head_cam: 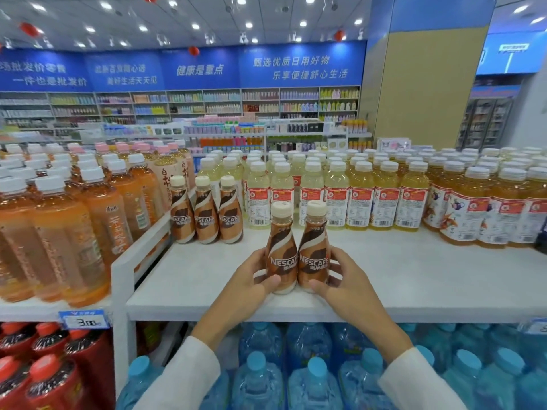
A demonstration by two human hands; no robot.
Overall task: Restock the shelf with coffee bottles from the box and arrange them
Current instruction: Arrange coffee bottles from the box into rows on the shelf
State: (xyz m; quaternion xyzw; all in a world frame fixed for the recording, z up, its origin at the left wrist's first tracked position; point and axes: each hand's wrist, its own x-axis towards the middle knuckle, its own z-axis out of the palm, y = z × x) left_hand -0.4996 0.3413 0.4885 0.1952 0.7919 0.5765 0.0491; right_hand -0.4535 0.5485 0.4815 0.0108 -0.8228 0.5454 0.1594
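The fingers [261,255] of our left hand [247,284] curl round the left held bottle [281,261], with the thumb across its lower front. Our right hand [343,281] grips the right held bottle [313,255] in the same manner. The two bottles stand upright, side by side and touching, between the hands. Their bases sit near the front edge of the white shelf [414,276]; we cannot tell whether they rest on it or are held just above it.

Each coffee bottle has a beige screw cap, a narrow neck and a body that widens toward a rounded base. The wrap is brown with a cream swirl and carries white NESCAFE lettering facing us, with smaller characters beneath.

Count of coffee bottles: two in hand and three in the rear row [206,216], five in all. The rear row stands upright at the back left of the shelf, labels forward, bottles touching, just beside the white divider [142,247].

Behind and to the right of the rear row stand ranks of yellow drink bottles [358,196] with white caps. Left of the divider stand orange tea bottles [88,220]. On the level below are blue water bottles [313,383] and, at lower left, red bottles [44,368] beneath a price tag [85,319]. White sleeves [189,377] cover both forearms.
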